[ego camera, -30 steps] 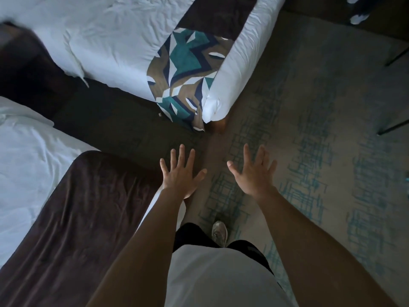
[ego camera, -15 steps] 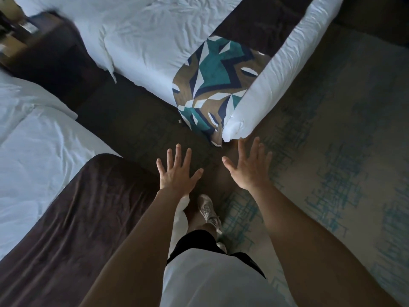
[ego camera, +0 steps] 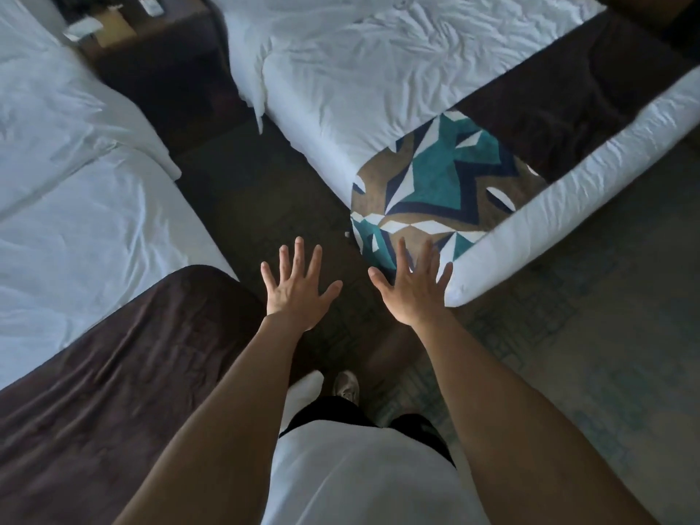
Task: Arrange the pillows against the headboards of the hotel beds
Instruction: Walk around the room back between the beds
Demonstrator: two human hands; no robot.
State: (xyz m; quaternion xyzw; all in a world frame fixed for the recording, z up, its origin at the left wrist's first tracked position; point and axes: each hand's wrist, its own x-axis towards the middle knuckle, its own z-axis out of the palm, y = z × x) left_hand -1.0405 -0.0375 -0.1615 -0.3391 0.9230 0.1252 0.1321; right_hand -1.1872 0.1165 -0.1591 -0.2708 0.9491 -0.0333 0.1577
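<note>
Fingers (ego camera: 299, 255) splayed wide on both, left hand (ego camera: 297, 293) and right hand (ego camera: 414, 297) gripping nothing. Head view: since 1 s ago I've swung toward the aisle btwn beds; nightstand (ego camera: 151, 51) now in frame. Pillows, headboards not visible, likely up ahead. Patterned bed corner (ego camera: 435, 183) sits just beside right hand; aisle floor (ego camera: 265, 206) open.

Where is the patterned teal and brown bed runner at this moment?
In the head view the patterned bed runner drapes over the near corner of the right-hand bed, beside its white rolled edge, just beyond the fingertips of the open right hand.
</note>
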